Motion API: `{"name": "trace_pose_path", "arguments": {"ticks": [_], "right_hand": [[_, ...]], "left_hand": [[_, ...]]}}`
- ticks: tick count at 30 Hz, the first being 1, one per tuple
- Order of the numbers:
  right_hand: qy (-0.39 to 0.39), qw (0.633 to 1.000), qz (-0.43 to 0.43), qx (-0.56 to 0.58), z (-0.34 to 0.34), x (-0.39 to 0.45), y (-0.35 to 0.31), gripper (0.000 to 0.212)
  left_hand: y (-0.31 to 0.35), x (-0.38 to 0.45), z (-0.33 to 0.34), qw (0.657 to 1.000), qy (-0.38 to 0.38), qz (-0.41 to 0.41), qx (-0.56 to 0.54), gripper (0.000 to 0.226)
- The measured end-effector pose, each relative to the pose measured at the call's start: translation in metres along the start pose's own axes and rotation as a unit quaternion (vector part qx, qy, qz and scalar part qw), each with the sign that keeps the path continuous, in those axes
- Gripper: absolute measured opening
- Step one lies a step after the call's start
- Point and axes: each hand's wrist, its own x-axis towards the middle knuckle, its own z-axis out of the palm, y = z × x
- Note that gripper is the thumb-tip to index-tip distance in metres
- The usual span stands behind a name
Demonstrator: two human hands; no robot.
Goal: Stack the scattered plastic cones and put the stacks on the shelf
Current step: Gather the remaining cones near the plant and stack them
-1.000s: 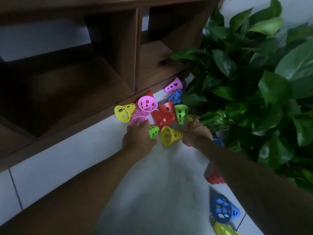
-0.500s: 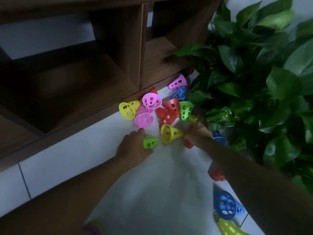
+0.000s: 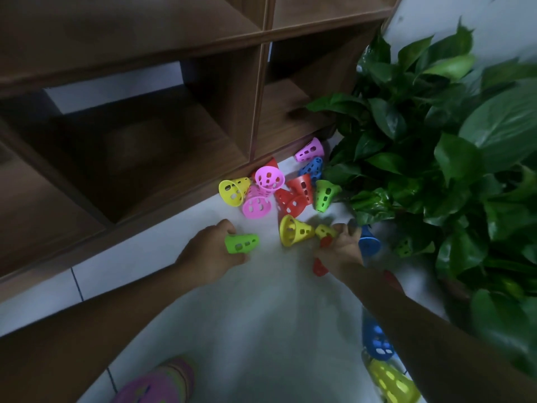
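Several perforated plastic cones lie on the white floor in front of a wooden shelf (image 3: 151,146). My left hand (image 3: 209,254) grips a green cone (image 3: 242,243) lying on its side. My right hand (image 3: 341,248) is closed on a red cone (image 3: 319,267) with a small yellow cone (image 3: 324,230) at its fingertips. A large yellow cone (image 3: 293,230) lies between my hands. Behind it sit another yellow cone (image 3: 232,191), two pink cones (image 3: 268,178), red cones (image 3: 296,196), a green cone (image 3: 324,194), a blue cone (image 3: 312,167) and a purple-pink cone (image 3: 309,151).
A leafy potted plant (image 3: 436,158) crowds the right side, with a blue cone (image 3: 367,242) and a green cone (image 3: 405,247) at its foot. A blue cone (image 3: 376,341) and a yellow cone (image 3: 389,383) lie under my right forearm. A striped slipper (image 3: 162,382) is at the bottom.
My left hand pulled back from the pink cones and picked up the green cone. My right hand drew back toward me with the red cone. The view shifted up.
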Motion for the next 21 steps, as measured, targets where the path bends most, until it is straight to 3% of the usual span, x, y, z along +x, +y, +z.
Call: {"name": "trace_pose_path", "arguments": {"ticks": [7,15,18,21], "right_hand": [[-0.020,0.996,-0.028,0.078,-0.037,-0.084,-0.031,0.077],[-0.014,0.989,-0.083,0.121,-0.069,-0.165,-0.057,0.077],[-0.021,0.986,-0.096,0.137,-0.085,-0.196,-0.067,0.078],[-0.016,0.978,-0.110,0.175,-0.097,-0.228,-0.073,0.077]], "left_hand": [[0.013,-0.042,-0.035,0.993,0.023,-0.055,-0.104,0.057],[0.039,-0.107,-0.067,0.983,0.062,-0.039,-0.166,0.046],[0.051,-0.131,-0.077,0.973,0.078,-0.050,-0.209,0.050],[0.052,-0.157,-0.087,0.965,0.062,-0.047,-0.249,0.070]]}}
